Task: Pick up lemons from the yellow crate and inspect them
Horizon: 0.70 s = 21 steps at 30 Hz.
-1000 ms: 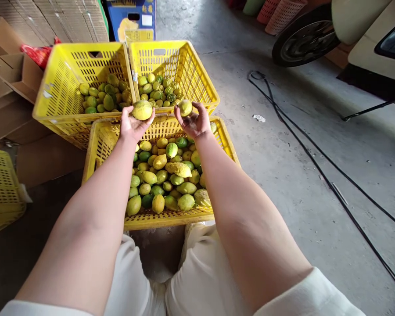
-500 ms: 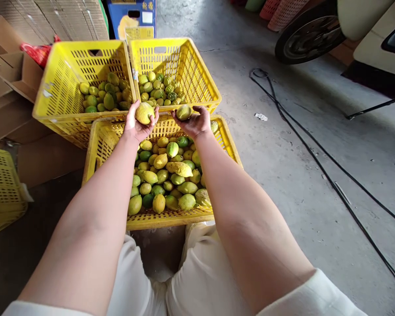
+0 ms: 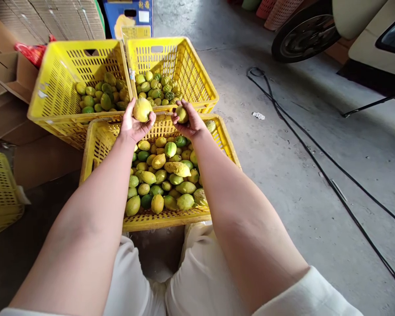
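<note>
My left hand (image 3: 131,125) is closed round a large yellow lemon (image 3: 142,109), held above the far rim of the near yellow crate (image 3: 95,145). My right hand (image 3: 189,123) grips a smaller yellow-green lemon (image 3: 181,113) beside it. The near crate holds several yellow and green lemons (image 3: 164,175). Behind it stand two more yellow crates: the left crate (image 3: 55,83) and the right crate (image 3: 191,74), each with several smaller green-yellow lemons on the bottom.
Cardboard boxes (image 3: 6,87) lie at the left, with another yellow crate (image 3: 0,193) at the left edge. A blue box (image 3: 128,17) stands behind the crates. Black cables (image 3: 316,153) run across the concrete floor at the right. A vehicle wheel (image 3: 304,37) is at the top right.
Both hands turned their lemons and drew slightly closer together. The left lemon now stands more upright, and the right hand's fingers have curled further over its lemon.
</note>
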### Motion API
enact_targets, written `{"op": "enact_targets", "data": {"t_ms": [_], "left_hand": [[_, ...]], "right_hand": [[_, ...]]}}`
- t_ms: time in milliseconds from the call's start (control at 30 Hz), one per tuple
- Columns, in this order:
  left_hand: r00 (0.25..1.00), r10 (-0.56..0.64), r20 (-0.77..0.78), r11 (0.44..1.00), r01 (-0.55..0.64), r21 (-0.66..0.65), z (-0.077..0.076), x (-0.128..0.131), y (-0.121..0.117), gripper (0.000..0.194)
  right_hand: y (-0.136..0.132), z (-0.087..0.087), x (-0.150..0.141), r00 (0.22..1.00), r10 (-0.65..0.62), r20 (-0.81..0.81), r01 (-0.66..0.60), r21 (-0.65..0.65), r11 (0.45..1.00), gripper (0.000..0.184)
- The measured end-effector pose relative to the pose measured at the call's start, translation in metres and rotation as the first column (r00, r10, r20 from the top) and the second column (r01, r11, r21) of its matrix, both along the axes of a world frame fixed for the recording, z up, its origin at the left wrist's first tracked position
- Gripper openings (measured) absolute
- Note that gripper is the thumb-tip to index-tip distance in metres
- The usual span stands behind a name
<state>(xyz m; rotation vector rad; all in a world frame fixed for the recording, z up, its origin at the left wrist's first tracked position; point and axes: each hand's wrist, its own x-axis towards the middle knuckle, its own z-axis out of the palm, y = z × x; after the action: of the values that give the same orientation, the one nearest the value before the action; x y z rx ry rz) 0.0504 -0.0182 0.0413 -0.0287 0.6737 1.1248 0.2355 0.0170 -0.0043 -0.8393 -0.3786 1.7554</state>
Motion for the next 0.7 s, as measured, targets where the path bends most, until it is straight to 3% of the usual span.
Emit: {"op": "enact_targets", "data": {"t_ms": [200, 400, 500, 700], "left_hand": [[1.000, 0.011, 0.003, 0.998, -0.011, 0.059, -0.003, -0.004, -0.002, 0.062], [0.989, 0.079, -0.123, 0.994, -0.069, 0.084, -0.012, -0.002, 0.004, 0.047], [0.989, 0.099, -0.110, 0.992, -0.090, 0.087, -0.014, 0.000, 0.006, 0.041], [0.993, 0.070, -0.099, 0.996, -0.064, 0.058, -0.009, 0.000, 0.001, 0.041]], "right_hand": [[0.000, 0.005, 0.000, 0.983, -0.146, -0.110, 0.138, -0.074, 0.988, 0.015], [0.000, 0.001, 0.007, 0.980, -0.173, -0.099, 0.168, -0.054, 0.984, 0.006], [0.002, -0.002, 0.007, 0.987, -0.147, -0.073, 0.146, -0.017, 0.989, 0.015], [0.005, -0.007, 0.004, 0.997, -0.058, -0.052, 0.053, -0.086, 0.995, 0.031]]}}
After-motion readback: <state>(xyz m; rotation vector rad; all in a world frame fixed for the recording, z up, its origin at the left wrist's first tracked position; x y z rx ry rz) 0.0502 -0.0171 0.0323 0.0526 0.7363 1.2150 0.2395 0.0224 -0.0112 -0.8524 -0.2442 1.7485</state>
